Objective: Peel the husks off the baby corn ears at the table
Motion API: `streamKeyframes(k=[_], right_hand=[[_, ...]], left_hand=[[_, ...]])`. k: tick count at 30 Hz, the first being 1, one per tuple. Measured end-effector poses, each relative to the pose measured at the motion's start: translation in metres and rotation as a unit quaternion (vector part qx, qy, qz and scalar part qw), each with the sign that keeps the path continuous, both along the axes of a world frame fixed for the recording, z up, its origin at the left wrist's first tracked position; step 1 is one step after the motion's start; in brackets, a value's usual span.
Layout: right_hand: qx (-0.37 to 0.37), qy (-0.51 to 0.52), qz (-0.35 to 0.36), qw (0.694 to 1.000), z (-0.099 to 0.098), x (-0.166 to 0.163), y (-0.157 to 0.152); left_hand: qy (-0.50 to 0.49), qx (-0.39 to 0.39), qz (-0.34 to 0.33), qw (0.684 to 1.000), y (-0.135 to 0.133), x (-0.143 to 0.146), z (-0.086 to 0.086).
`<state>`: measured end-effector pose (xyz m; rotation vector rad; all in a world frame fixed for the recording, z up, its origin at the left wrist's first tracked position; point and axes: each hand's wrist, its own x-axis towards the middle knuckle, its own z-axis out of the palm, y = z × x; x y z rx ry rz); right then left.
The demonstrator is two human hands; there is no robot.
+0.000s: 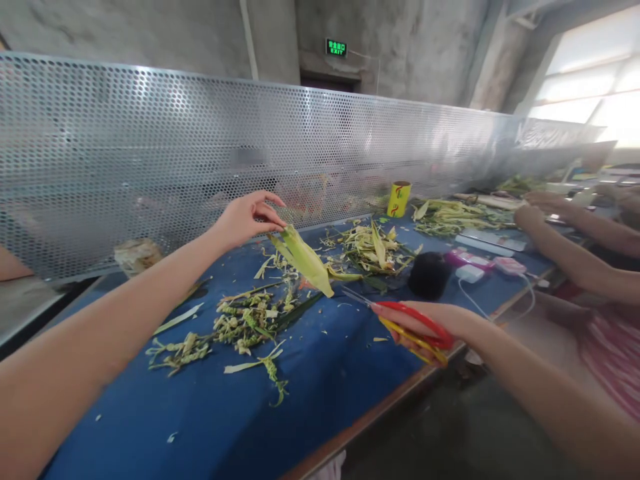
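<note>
My left hand (249, 217) reaches forward over the blue table (210, 413) and pinches the top end of a green-yellow leaf (305, 259), which hangs tilted down to the right. My right hand (430, 327) is closed around the red and yellow handles of a pair of scissors (400, 320). The scissor blades point left, their tip just below the lower end of the leaf. Woven leaf strips and cuttings (235, 327) lie on the table beneath my left arm.
A perforated metal screen (150, 147) runs along the far edge. A pile of leaf scraps (373, 248), a yellow cup (399, 199), a black round object (429, 275) and pink and white devices (480, 265) lie further right. Another person's arms (565, 227) work at the right.
</note>
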<state>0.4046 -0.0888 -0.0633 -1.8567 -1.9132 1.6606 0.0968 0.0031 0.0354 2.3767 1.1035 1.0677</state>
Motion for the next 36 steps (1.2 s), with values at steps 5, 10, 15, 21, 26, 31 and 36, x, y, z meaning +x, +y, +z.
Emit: streamKeyframes(k=[5, 10, 15, 21, 26, 31, 36], right_hand=[[0.264, -0.295, 0.077, 0.915, 0.014, -0.020, 0.003], [0.277, -0.331, 0.053, 0.900, 0.020, -0.042, 0.015], [0.288, -0.415, 0.087, 0.859, 0.024, -0.054, 0.026], [0.325, -0.423, 0.148, 0.832, 0.010, -0.058, 0.038], [0.360, -0.422, 0.188, 0.810, 0.003, -0.059, 0.037], [0.364, -0.418, 0.240, 0.797, -0.003, -0.059, 0.043], [0.342, -0.425, 0.244, 0.802, -0.006, -0.059, 0.053]], left_hand=[[0.055, -0.028, 0.060, 0.996, 0.014, -0.015, 0.000], [0.083, -0.034, 0.068, 0.994, 0.022, -0.012, 0.002], [0.103, -0.005, 0.039, 0.994, 0.022, 0.002, 0.009], [0.128, 0.038, 0.038, 0.990, 0.028, 0.015, 0.012], [0.102, 0.036, 0.023, 0.994, 0.037, 0.020, 0.007], [0.062, 0.026, -0.012, 0.998, 0.036, 0.038, 0.010], [0.076, 0.048, -0.019, 0.996, 0.024, 0.056, 0.019]])
